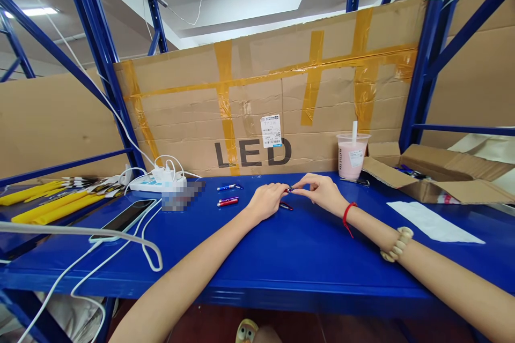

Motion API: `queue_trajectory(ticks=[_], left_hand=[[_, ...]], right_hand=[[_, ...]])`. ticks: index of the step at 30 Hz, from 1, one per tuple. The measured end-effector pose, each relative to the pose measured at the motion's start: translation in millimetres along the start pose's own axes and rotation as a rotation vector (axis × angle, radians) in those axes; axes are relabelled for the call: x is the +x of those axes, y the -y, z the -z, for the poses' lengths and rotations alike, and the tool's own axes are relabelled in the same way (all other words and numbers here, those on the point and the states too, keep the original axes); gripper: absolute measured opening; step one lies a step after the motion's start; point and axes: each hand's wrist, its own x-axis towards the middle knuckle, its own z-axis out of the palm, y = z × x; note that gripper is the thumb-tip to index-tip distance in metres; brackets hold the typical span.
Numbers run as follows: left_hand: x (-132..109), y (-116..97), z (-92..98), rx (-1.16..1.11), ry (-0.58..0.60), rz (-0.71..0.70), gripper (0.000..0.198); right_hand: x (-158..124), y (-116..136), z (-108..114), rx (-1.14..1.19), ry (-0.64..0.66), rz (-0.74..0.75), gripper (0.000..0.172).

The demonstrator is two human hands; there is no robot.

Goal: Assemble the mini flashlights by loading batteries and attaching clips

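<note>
Over the middle of the blue shelf, my left hand (267, 199) is closed around a small red tube (287, 190), most of which its fingers hide. My right hand (322, 193) pinches the shiny end of the same tube between thumb and forefinger; the exact part is too small to make out. Just below my left fingertips lies another small dark red tube (286, 206). To the left of that hand are a small blue tube (228, 187) with a metal end and, nearer me, red metal tubes (227, 201) lying close together.
On the left are a phone (123, 220), a white power strip (151, 183) with cables, and yellow strips (60, 206). To the right stand a pink drink cup (351, 158), an open cardboard box (426, 177) and a white paper sheet (434, 221). Cardboard (181, 128) closes the back.
</note>
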Motion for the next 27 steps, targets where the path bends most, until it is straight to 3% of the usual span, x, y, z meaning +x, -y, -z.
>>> queue_trajectory(ticks=[9,18,27], left_hand=[[-3.3,1.5,1.1,-0.095,-0.034,-0.092,0.017],[-6.4,1.8,0.8,-0.093,-0.043,-0.195,0.013],[-7.4,-0.1,3.9,-0.025,-0.190,-0.282,0.022]], right_hand=[[-0.1,5.1,3.0,0.112,0.032,0.043,0.038],[-5.7,7.3,4.1,0.080,0.091,0.040,0.022],[-9.0,13.3,2.1,0.086,0.103,-0.077,0.013]])
